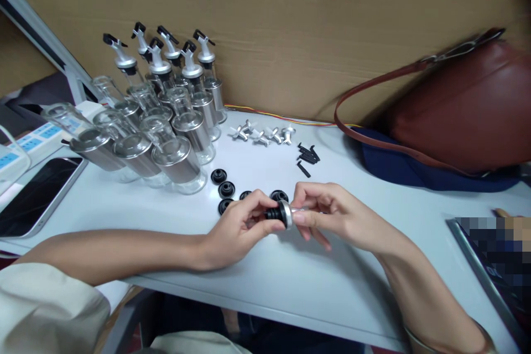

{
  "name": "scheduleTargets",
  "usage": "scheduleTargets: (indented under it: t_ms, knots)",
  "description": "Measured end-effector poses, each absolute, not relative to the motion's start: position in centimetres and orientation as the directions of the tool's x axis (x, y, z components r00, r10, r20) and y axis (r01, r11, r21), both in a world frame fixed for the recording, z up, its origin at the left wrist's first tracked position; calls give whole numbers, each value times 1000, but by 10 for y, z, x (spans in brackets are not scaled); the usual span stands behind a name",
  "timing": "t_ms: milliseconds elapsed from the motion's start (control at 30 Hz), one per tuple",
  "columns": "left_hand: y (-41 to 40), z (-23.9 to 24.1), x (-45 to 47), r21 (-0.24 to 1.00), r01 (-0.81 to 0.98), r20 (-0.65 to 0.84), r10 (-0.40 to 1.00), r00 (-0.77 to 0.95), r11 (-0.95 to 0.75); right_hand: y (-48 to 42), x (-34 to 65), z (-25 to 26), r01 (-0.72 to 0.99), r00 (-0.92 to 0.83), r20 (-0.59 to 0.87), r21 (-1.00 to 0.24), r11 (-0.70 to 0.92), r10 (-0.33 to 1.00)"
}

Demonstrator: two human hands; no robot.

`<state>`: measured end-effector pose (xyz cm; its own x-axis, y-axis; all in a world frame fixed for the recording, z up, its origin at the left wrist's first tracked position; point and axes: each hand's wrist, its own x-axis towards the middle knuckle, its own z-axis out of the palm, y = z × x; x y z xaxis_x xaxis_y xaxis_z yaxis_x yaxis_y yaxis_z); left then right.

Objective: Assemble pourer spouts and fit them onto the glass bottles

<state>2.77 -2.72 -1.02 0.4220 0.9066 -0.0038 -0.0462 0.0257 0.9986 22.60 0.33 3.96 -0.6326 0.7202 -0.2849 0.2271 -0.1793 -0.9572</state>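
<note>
Between my two hands is a bottle pourer, lying sideways, with a black ribbed stopper and a silver collar. My left hand is closed round the stopper end, thumb at the collar. On the collar's other side, the fingertips of my right hand pinch the spout end, which they mostly cover. Several black stoppers lie on the table just beyond my left hand. Farther back are several silver spout pieces with white parts, and to their right a small pile of black levers.
At left stand several glass bottles with metal sleeves, no pourers on the nearer ones; the rear bottles carry pourers. A phone and a power strip lie far left. A brown bag sits back right, a dark-edged object at right.
</note>
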Motion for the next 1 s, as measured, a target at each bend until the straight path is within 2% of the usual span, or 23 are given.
scheduleTargets:
  t_ms: [233, 333, 433, 600, 867, 1000]
  knots:
    - [-26, -11, 23, 954, 69, 219, 835, 504, -292, 4, 233, 39, 302, -752, -421, -904, -303, 507]
    - [-25, -11, 22, 937, 108, 237, 831, 503, -332, 6, 233, 39, 314, -757, -404, -914, -256, 513]
    - [-25, -14, 22, 945, 105, 225, 850, 476, -309, 6, 231, 41, 284, -738, -314, -947, -148, 597]
    - [-27, -15, 23, 972, -35, 219, 838, 500, -233, 4, 229, 43, 288, -711, -210, -958, 7, 671]
    - [-28, -9, 26, 991, -94, -39, 887, 460, 92, 5, 230, 36, 351, -676, -121, -921, 172, 727]
    - [-26, -7, 28, 985, -104, -76, 892, 446, 136, 6, 228, 37, 379, -659, -102, -901, 212, 745]
